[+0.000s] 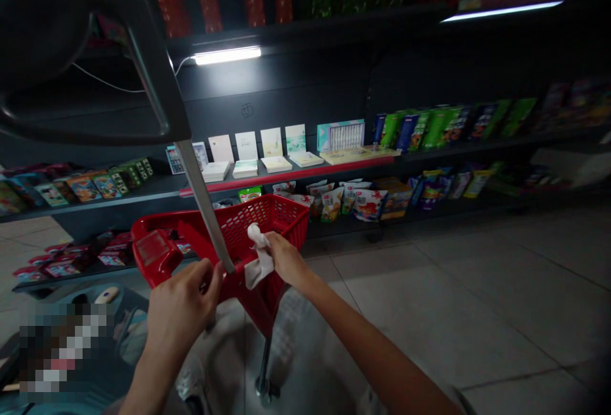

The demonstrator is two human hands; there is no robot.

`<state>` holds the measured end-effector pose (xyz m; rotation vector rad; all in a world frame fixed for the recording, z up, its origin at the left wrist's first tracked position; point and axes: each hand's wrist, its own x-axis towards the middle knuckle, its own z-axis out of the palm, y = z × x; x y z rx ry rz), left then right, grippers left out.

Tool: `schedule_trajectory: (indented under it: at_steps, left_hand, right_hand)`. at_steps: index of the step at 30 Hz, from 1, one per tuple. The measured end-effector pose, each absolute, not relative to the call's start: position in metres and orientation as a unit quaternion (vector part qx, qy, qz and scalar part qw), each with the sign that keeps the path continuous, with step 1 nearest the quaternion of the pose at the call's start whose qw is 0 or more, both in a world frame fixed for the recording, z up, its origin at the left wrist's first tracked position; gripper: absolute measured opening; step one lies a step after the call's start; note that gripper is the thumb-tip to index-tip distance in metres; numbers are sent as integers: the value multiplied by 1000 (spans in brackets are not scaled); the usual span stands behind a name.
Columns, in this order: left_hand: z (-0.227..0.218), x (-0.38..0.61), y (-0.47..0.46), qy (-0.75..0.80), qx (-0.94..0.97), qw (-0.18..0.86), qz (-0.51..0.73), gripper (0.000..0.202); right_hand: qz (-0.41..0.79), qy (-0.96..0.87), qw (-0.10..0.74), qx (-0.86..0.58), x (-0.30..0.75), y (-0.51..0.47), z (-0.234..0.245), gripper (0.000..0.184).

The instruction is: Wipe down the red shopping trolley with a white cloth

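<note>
A red plastic shopping basket [277,214] on a wheeled stand is in front of me. Its metal pull rod [203,202] rises to a black handle [95,58] close to the camera at upper left. My left hand [184,303] is closed near the foot of the rod, its fingertips at the rod. My right hand [284,256] is closed on a white cloth [260,262] and presses it against the basket's near rim.
Dark store shelves [305,176] run along the back with white cards, snack bags and coloured boxes. Light tiled floor [453,300] spreads to the right. A bluish object [114,319] lies low at the left, partly blurred out.
</note>
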<state>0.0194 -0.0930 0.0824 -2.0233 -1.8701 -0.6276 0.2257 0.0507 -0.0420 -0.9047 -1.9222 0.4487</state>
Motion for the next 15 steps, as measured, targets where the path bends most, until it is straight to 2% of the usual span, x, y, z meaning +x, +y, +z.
schedule_trajectory:
  at_steps: [5,10,15]
  left_hand:
    - [85,3,-86,-629,-734,152,-206,42]
    - [81,-21,-70,-572,-779,143,-216,43]
    - [69,-41,-49,-570,-759,195,-247,41]
  right_hand:
    - [141,-780,471,-387,260,70,-64,47]
    - [182,-774,465,-389,295,84,-71,48]
    - [161,-761,453,-435,336,105,-80,47]
